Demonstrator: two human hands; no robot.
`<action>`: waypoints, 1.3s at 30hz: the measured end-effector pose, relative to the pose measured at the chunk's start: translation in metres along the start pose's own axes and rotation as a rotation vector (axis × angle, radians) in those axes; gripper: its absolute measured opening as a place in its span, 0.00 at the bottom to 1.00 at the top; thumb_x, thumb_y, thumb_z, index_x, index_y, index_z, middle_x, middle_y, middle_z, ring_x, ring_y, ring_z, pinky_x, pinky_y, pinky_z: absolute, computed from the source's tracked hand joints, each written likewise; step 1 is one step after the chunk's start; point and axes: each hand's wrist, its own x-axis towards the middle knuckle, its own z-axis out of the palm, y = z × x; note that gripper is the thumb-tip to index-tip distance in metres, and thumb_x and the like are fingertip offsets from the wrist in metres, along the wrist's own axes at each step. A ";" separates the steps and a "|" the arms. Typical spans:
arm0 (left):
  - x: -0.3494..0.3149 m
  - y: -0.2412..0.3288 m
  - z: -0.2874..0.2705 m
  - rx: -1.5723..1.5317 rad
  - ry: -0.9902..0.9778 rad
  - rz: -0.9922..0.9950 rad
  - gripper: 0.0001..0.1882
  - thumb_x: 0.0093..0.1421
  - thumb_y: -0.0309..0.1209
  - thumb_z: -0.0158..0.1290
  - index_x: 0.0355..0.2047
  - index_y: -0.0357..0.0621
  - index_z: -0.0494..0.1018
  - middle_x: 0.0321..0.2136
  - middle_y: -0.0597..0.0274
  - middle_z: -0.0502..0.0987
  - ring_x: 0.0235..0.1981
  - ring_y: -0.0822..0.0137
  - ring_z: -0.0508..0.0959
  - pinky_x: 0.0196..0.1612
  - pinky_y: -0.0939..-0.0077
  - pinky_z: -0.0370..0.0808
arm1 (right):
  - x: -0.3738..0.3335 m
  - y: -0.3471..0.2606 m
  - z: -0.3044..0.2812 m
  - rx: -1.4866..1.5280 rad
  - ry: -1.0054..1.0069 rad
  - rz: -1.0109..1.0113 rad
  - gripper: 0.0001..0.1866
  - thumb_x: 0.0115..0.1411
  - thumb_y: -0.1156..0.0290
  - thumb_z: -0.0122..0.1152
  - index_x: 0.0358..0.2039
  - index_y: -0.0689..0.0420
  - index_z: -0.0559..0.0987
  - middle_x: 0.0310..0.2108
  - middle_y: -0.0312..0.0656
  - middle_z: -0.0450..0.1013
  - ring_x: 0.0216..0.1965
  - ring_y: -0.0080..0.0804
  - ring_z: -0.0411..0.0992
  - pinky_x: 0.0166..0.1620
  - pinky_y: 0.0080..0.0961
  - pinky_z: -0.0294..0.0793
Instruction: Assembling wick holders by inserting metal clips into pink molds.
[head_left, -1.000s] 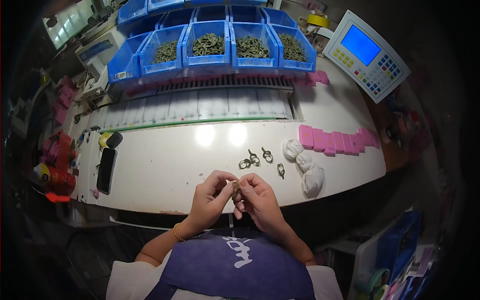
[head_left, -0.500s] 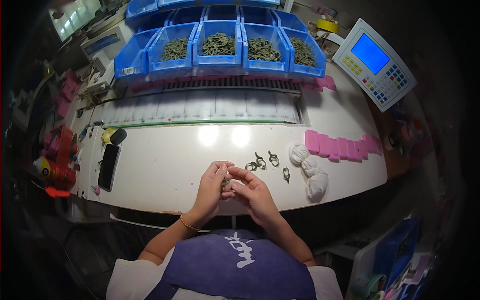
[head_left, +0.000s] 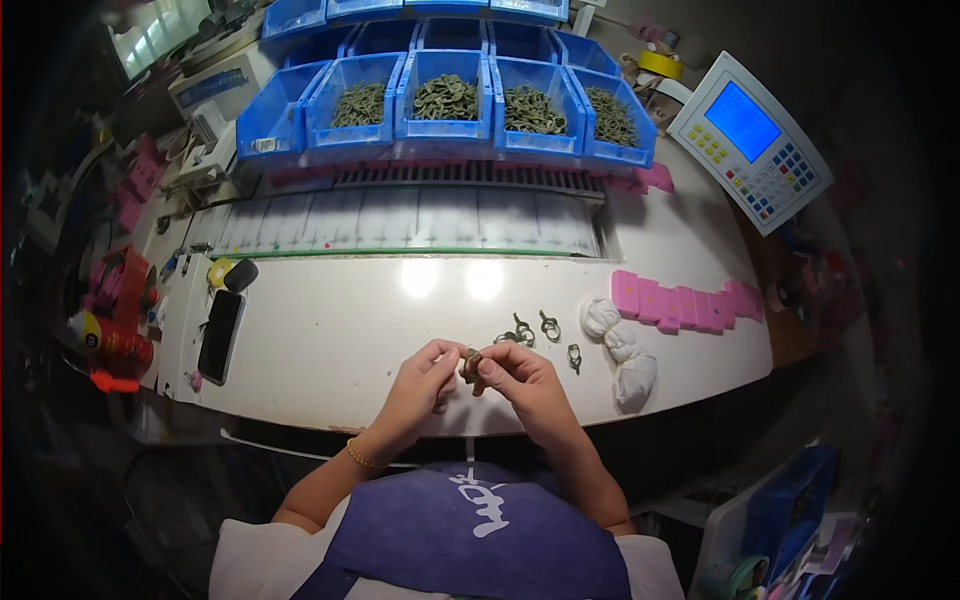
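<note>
Over the front part of the white worktop, my two hands meet around a small dark green ring-shaped piece (head_left: 470, 366). My right hand (head_left: 528, 388) pinches it between thumb and fingers. Against its other side are the closed fingertips of my left hand (head_left: 415, 388). Fingers cover part of the piece, so its full shape is hidden. Just beyond my right hand lie several similar pieces: a small cluster (head_left: 523, 331), one ring piece (head_left: 550, 326) farther back and another ring piece (head_left: 574, 358) to the right.
A knotted white cloth (head_left: 632, 375) and a row of pink blocks (head_left: 680, 306) lie at the right. Blue bins (head_left: 445, 130) of green pieces stand at the back, beside a keypad with a screen (head_left: 750, 140). At the left is a black phone (head_left: 221, 337).
My hands have drawn slightly apart and shifted a little, bringing the green piece into clearer sight between the fingertips. The whole view has dipped slightly.
</note>
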 end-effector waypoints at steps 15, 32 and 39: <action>-0.053 0.020 0.002 0.875 0.051 0.653 0.17 0.58 0.27 0.62 0.48 0.40 0.78 0.40 0.55 0.82 0.42 0.64 0.81 0.49 0.70 0.75 | -0.018 -0.028 0.018 0.252 -0.061 0.096 0.21 0.66 0.71 0.61 0.56 0.63 0.67 0.34 0.41 0.77 0.34 0.23 0.75 0.41 0.22 0.75; -0.036 0.015 0.010 0.728 -0.016 0.970 0.17 0.51 0.18 0.65 0.44 0.38 0.81 0.35 0.58 0.80 0.33 0.69 0.81 0.35 0.77 0.80 | -0.016 -0.017 0.021 0.170 -0.168 0.064 0.23 0.72 0.66 0.51 0.62 0.61 0.60 0.32 0.33 0.72 0.35 0.18 0.70 0.43 0.17 0.68; -0.034 0.017 0.014 0.928 0.008 1.149 0.19 0.47 0.17 0.67 0.41 0.43 0.83 0.34 0.59 0.78 0.30 0.68 0.80 0.33 0.78 0.80 | -0.016 -0.020 0.018 0.098 -0.235 0.019 0.24 0.71 0.66 0.52 0.62 0.61 0.61 0.35 0.35 0.73 0.38 0.19 0.71 0.46 0.19 0.69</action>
